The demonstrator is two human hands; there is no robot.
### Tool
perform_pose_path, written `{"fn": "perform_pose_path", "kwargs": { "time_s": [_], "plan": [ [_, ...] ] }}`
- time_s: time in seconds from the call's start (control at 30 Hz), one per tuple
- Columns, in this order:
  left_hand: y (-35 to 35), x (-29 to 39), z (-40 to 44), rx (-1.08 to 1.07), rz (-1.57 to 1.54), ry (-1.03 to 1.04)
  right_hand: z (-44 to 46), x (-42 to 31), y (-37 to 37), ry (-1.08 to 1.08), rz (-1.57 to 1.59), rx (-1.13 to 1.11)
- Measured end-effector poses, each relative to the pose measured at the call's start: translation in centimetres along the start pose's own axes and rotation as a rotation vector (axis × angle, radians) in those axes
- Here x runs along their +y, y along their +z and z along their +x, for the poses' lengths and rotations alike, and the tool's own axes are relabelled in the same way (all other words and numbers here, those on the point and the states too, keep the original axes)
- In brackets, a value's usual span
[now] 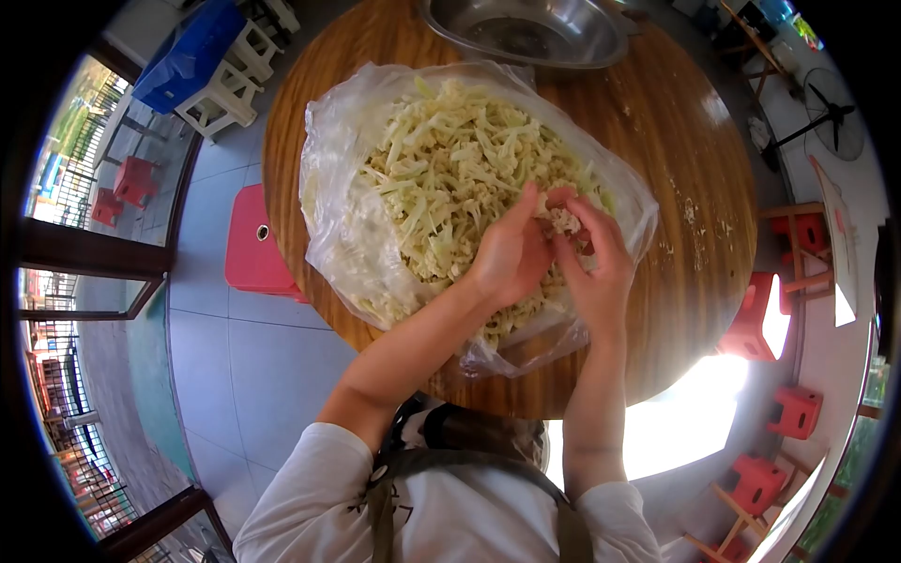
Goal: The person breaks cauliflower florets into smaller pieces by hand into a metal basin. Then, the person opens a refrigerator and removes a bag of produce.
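Both my hands are together over the right side of a heap of pale cauliflower pieces [450, 169], which lies on a clear plastic bag [343, 235]. A small cauliflower floret [563, 221] is pinched between the curled fingers of my right hand [601, 267]. My left hand [514, 251] closes against the same floret from the other side, thumb pointing up. Some of its fingertips are hidden behind the palm and the floret.
The bag rests on a round wooden table [694, 169], with crumbs scattered on its right side. A metal basin [526, 33] stands at the far edge. Red stools [251, 244] and a standing fan [833, 113] surround the table.
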State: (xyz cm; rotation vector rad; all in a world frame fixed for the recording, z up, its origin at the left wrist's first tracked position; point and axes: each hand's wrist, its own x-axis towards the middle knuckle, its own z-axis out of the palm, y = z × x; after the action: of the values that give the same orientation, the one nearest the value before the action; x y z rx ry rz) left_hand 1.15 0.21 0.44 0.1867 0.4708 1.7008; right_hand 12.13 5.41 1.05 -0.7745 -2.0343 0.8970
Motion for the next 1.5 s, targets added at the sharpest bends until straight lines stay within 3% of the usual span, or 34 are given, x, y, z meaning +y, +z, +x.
{"fn": "perform_pose_path", "kwargs": {
  "time_s": [0.07, 0.17, 0.27, 0.47, 0.6, 0.77, 0.9, 1.0, 1.1, 1.2, 1.4, 1.5],
  "plan": [
    [-0.3, 0.1, 0.0, -0.010, 0.000, -0.025, -0.1, 0.2, -0.2, -0.082, -0.086, 0.023],
    [-0.4, -0.1, 0.2, 0.010, -0.016, -0.025, -0.3, -0.3, -0.7, 0.055, 0.018, 0.200],
    [-0.3, -0.4, 0.4, 0.031, -0.001, -0.003, 0.8, 0.1, -0.6, -0.026, -0.113, 0.333],
    [-0.4, -0.5, -0.1, -0.007, 0.192, -0.038, 0.0, -0.1, 0.2, -0.206, -0.184, 0.036],
    [0.2, -0.8, -0.1, 0.044, 0.231, -0.006, 0.0, 0.9, -0.1, -0.039, -0.108, 0.253],
    [0.9, -0.2, -1.1, 0.036, 0.581, 0.196, 0.7, 1.7, -0.4, 0.077, -0.181, 0.377],
    [1.0, 0.6, -2.0, -0.028, 0.991, 0.226, 0.3, 2.1, -0.9, 0.187, -0.035, 0.185],
    [2.0, 1.6, -3.3, -0.270, 1.712, 0.377, 0.0, 2.7, -0.5, 0.167, -0.016, 0.169],
    [0.6, 1.1, -3.3, -0.596, 2.225, 0.553, 0.4, 2.8, -0.8, 0.242, 0.076, 0.221],
    [0.1, 0.4, -2.5, -0.737, 2.409, 0.290, 0.5, 4.1, -0.9, 0.301, 0.123, 0.210],
    [0.2, -1.3, -0.7, -0.676, 2.444, 0.254, 0.6, 5.3, -1.1, 0.310, 0.148, 0.239],
    [0.6, -2.0, -0.1, -0.654, 2.613, 0.235, 0.7, 5.2, -1.2, 0.345, 0.178, 0.246]
  ]
}}
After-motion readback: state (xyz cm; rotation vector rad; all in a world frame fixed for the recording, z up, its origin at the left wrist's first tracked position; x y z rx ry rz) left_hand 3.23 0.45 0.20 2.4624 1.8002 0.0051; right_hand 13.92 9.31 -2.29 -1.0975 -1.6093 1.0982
